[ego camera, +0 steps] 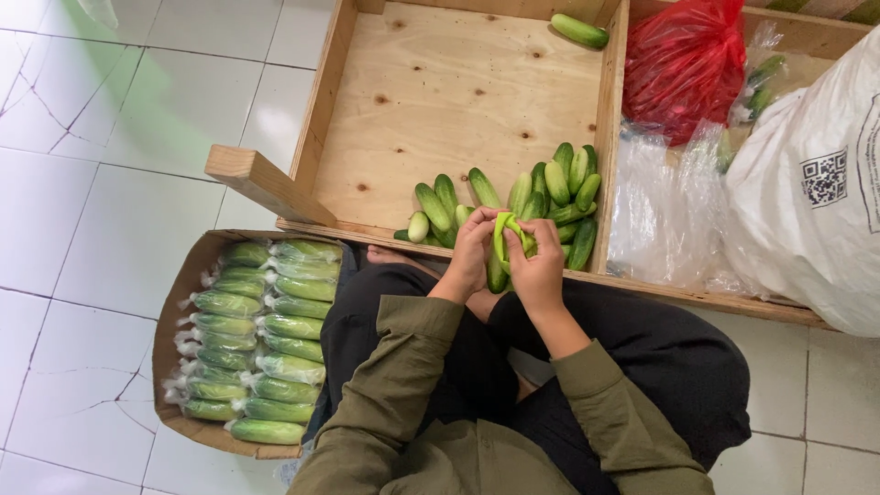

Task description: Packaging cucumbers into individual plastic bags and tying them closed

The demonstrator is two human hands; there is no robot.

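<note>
we are gripping cucumber point(498, 266) in clear bag, left hand point(471, 257) and right hand point(539, 266) both clenched on it. bagged cucumbers point(261, 339) filling cardboard box point(174, 302) left of fingers; loose cucumbers point(541, 197) remaining just beyond fingertips.

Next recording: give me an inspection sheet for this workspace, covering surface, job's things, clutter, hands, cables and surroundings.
Surface: shallow plywood tray on white floor tiles, mostly bare wood.
Job's things: loose green cucumbers heaped at the tray's near right corner; one cucumber in a thin green plastic bag held between both hands; brown cardboard box at the person's left, filled with rows of bagged cucumbers.
Clutter: one stray cucumber at the tray's far edge; clear plastic bags; red plastic bag.
Hands: left hand and right hand both closed on the bagged cucumber.
Cables: nothing seen.
Surroundings: large white sack at right; cracked tile at left.
</note>
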